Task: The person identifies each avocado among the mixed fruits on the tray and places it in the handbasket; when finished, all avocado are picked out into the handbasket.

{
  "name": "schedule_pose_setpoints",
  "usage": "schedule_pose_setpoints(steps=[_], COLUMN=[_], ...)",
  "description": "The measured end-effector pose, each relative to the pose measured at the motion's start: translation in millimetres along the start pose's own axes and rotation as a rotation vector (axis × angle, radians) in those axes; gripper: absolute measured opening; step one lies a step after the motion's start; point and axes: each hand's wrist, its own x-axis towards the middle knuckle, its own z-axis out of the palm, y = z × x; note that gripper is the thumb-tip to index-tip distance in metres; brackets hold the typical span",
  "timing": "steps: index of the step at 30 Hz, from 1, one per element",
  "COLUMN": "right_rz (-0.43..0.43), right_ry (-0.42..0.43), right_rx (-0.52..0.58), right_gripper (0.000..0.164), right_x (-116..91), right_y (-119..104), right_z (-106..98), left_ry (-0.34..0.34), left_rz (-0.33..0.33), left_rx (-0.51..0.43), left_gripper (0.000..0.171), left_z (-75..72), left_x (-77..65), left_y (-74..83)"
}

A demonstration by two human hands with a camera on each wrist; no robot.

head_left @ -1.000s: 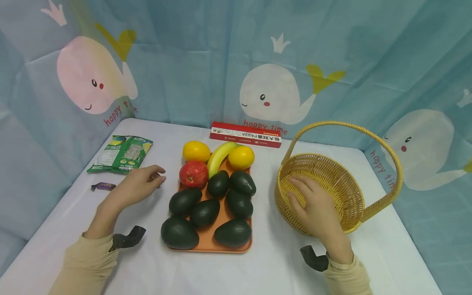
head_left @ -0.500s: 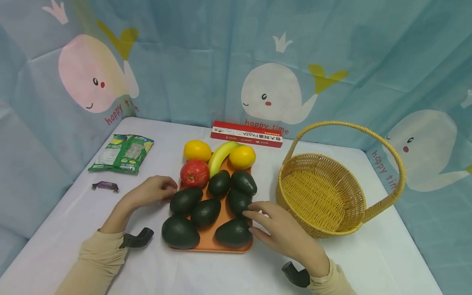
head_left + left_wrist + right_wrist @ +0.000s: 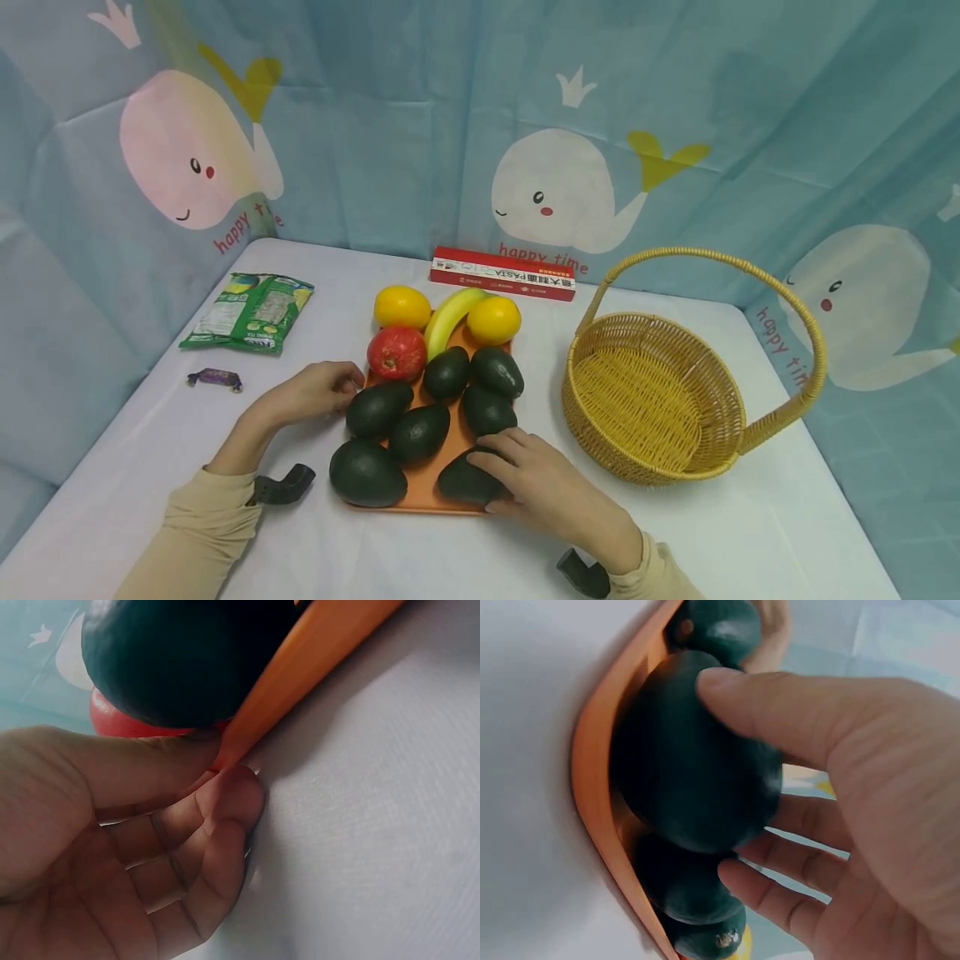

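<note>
An orange tray (image 3: 422,490) in the head view bears several dark green avocados, a red pomegranate-like fruit (image 3: 397,352), a banana (image 3: 450,320) and two yellow lemons (image 3: 402,307). My left hand (image 3: 318,390) is at the tray's left side. Its thumb and curled fingers pinch the tray's rim (image 3: 300,667) in the left wrist view. At the near right corner my right hand (image 3: 543,485) grips an avocado (image 3: 694,757), which sits in the tray. The thumb lies on one side of it and the fingers on the other. Part of this avocado is hidden by the hand.
Right of the tray stands a yellow wicker basket (image 3: 577,417) with a tall arched handle. A red pasta box (image 3: 502,273) lies behind the tray. To the left are a green snack packet (image 3: 251,312) and a purple-wrapped candy (image 3: 215,379). A whale-print curtain (image 3: 390,158) hangs behind.
My right hand has moved left from over the basket to the near right avocado and taken hold of it. My left hand has moved right and slightly down to the tray's rim.
</note>
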Motion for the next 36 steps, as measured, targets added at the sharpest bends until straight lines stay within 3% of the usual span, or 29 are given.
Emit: schedule_pose_setpoints(steps=[6,13,18,23,25,28,32,36], right_rz=[0.018,0.03,0.177,0.441,0.559,0.688,0.767,0.782], right_ry=[-0.006,0.089,0.25,0.358,0.333,0.22,0.043,-0.016], right_rx=[-0.01,-0.018,0.015,-0.071,-0.111,-0.131,-0.096,-0.061], right_gripper=[0.061,0.059,0.063,0.062,0.06,0.055,0.049,0.043], right_x=[1,-2,-19,-43,-51,-58,-62,-64], right_y=[-3,2,19,45,56,71,85,91], right_z=[4,-9,-45,-75,-80,-79,-70,-62], left_ry=[0.005,0.004,0.003,-0.002,0.0,0.002,0.003,0.001], left_rz=[0.02,0.021,0.012,0.0,-0.008,-0.021,-0.02,-0.018], left_rx=[0.002,0.006,0.004,0.008,0.014,0.015,0.012,0.009], left_gripper=[0.025,0.024,0.025,0.026,0.026,0.026,0.025,0.026], left_z=[0.3,1.2,0.6,0.9,0.7,0.4,0.5,0.7], left_x=[0.0,-1.1,-1.6,-0.5,-0.1,0.0,0.4,1.2], left_y=[-0.4,0.6,1.7,2.0,1.8,1.2,-0.1,-0.1])
